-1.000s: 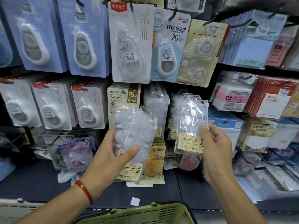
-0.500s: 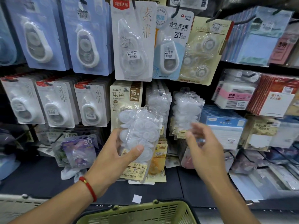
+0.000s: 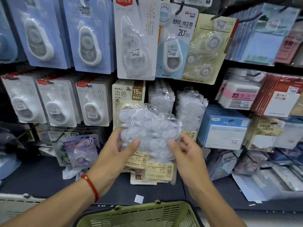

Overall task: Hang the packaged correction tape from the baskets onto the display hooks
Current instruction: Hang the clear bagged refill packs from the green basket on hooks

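My left hand (image 3: 113, 154) grips a stack of clear bagged correction tape packs (image 3: 147, 130) in front of the lower display rows, thumb on the front. My right hand (image 3: 186, 154) is at the stack's right edge; its thumb lies on the front pack and its fingers curl behind it. A row of the same clear packs (image 3: 190, 110) hangs on a display hook just above and right of my hands, and another row (image 3: 161, 99) hangs to its left. The hooks themselves are hidden by the packs.
A green basket (image 3: 147, 215) sits below my hands, with a white basket's rim (image 3: 11, 202) at the lower left. Carded correction tapes (image 3: 136, 40) fill the upper hooks, sticky notes and notepads (image 3: 224, 126) hang to the right, and a dark shelf (image 3: 41, 174) runs beneath.
My right hand let go of the clear pack it held up at the hook; that pack now hangs there. The hand came down and left to the stack in my left hand.
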Tool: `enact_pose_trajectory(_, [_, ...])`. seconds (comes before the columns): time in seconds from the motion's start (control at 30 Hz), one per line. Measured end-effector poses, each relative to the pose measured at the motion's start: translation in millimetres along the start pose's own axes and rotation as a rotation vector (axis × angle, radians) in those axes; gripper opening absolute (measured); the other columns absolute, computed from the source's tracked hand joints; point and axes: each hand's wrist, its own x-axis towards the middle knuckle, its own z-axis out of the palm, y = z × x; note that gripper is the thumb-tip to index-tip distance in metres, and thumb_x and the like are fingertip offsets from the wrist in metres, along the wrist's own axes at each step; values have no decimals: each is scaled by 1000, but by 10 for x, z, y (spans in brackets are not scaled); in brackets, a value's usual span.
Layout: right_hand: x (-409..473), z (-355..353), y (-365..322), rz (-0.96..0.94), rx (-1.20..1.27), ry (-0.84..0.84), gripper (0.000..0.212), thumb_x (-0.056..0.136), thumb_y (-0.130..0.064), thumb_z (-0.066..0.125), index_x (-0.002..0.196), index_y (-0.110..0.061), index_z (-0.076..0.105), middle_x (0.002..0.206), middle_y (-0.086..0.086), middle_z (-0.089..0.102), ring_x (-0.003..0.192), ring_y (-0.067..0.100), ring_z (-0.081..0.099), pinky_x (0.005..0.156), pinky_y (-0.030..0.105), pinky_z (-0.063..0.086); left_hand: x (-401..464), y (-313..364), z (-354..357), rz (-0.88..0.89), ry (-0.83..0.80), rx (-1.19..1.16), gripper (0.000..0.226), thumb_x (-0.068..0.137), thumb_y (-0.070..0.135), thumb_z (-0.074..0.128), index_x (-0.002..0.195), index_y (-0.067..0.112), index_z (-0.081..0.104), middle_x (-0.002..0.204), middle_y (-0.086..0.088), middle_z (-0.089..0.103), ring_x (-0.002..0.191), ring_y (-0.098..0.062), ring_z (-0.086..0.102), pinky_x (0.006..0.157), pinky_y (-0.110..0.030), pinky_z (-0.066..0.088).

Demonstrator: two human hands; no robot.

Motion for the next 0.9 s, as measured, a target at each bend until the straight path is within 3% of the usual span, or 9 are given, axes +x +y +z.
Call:
enact_pose_trajectory(0.07, [88,-111,-48,-33,16,154,6,102,-37,65,102,-36,71,107,1,79,102,25,77,92,55,62,3,2,2,-16,12,3,34,94,20,68,127,22,60,116,0,79,102,-18,77,72,-29,63])
enact_pose_trajectory(0.13, [215,-252,-131,-66,40,269,11,100,-39,66,107,-34,72,107,0,80,101,26,77,91,59,61,-2,3,-3,-33,11,6,35,95,20,68,128,24,60,118,-2,78,104,-25,76,73,-41,65])
enact_pose_trajectory(0.27, [408,-480,-242,-144,2,344,11,103,-36,66,109,-30,73,103,-4,81,98,18,78,95,53,61,-7,-17,-12,-6,-7,18,37,93,23,68,128,23,60,119,-4,78,102,-25,77,70,-34,65])
enact_pose_trajectory(0.43, [461,-512,-218,-139,6,370,13,103,-36,67,111,-28,73,103,-2,82,101,20,78,96,52,61,14,-42,-21,19,-4,38,39,91,24,70,129,23,61,119,-1,78,104,-18,76,73,-28,64])
enact_pose_trajectory(0.57, [491,-545,-216,-119,-4,414,11,103,-38,67,107,-30,74,101,-6,81,100,20,77,94,50,61,15,-49,-38,9,-1,57,38,88,32,72,124,30,63,119,1,78,108,-23,75,79,-47,64])
enact_pose_trajectory(0.7, [504,-586,-210,-113,-26,420,6,102,-39,68,101,-34,72,94,-19,80,89,-2,75,83,30,56,9,-48,-47,30,-7,76,38,89,33,71,125,31,62,121,6,77,112,-14,74,86,-33,62])
enact_pose_trajectory(0.83, [510,-621,-215,-79,-85,383,9,101,-40,69,105,-34,73,98,-13,81,93,9,77,89,41,61,9,-52,-40,22,-8,70,37,89,32,71,125,31,62,121,5,77,112,-17,74,92,-42,59])
enact_pose_trajectory(0.9, [517,-625,-226,-71,-92,400,12,100,-42,69,106,-32,74,99,-9,81,96,16,77,91,46,61,8,-52,-40,22,-14,75,38,89,32,71,126,30,62,121,5,77,112,-14,73,88,-31,59])
